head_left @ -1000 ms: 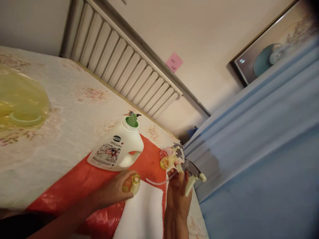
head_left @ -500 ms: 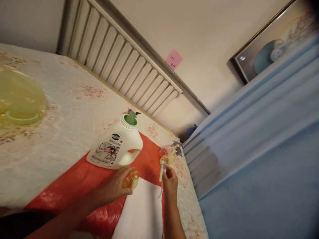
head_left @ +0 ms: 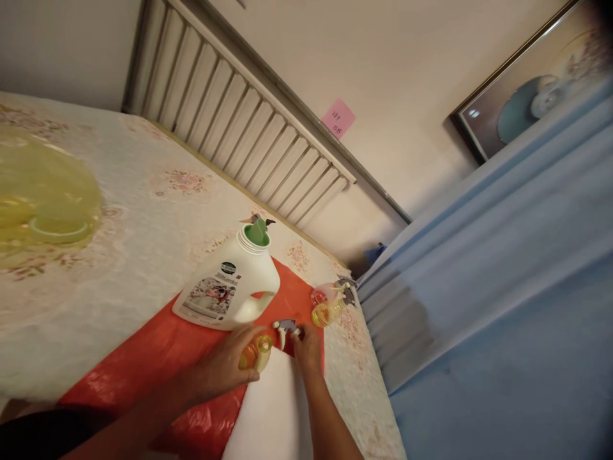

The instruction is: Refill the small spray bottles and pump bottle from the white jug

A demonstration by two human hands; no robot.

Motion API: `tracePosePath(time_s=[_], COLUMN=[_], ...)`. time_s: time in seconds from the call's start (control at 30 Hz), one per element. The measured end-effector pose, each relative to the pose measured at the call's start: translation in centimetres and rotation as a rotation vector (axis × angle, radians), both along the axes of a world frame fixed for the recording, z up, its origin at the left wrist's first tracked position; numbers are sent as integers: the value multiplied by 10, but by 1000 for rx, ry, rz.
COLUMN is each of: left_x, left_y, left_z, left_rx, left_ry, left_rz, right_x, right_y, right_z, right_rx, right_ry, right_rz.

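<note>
My left hand [head_left: 225, 367] is wrapped round a small yellow-orange spray bottle [head_left: 256, 352] with its neck uncovered, resting on a white sheet [head_left: 272, 409]. My right hand [head_left: 306, 348] pinches a grey and cream trigger sprayer head [head_left: 286, 328] just right of that bottle's neck. A white detergent jug [head_left: 230, 287] with a green spout stands on the red plastic sheet [head_left: 158, 348] right behind my left hand.
Two small spray bottles, pink and yellow [head_left: 330, 303], lie near the table's right edge. A yellow translucent lid [head_left: 43, 204] sits far left on the floral tablecloth [head_left: 124, 223]. Beyond are a radiator [head_left: 249, 134] and blue curtain [head_left: 502, 287].
My right hand has carried the sprayer head from near the table's right edge leftward and down, close to the bottle in my left hand. The left hand has stayed put.
</note>
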State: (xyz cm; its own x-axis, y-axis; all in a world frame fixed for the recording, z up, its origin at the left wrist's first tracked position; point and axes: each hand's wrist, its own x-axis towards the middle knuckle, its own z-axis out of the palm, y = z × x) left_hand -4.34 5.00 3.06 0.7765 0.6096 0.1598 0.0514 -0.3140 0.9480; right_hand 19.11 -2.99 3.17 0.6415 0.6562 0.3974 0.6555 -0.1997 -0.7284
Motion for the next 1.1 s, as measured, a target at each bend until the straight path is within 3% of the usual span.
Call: tracePosePath(time_s=[0.13,0.23,0.43,0.57,0.87,1.1], left_x=[-2,-3,-2,-1,1,-3], left_y=[-1,-1,-1,0,0,-1], left_z=[3,5,-2,-6,-4,9], left_rx=[34,57,73,57,61,87], left_ry=[-32,-72,-137,-153,-176,-194], left_rz=[12,12,13,5,-24,-72], right_x=[-2,-10,-51,-74,-106,-142], right_y=[2,14,52,79,121,141], right_z=[8,23,60,73,90,112], right_rx=[63,72,54,18,-30,56], right_ry=[24,70,276,473,570,603], right_rz=[-8,67,391,642,695,653])
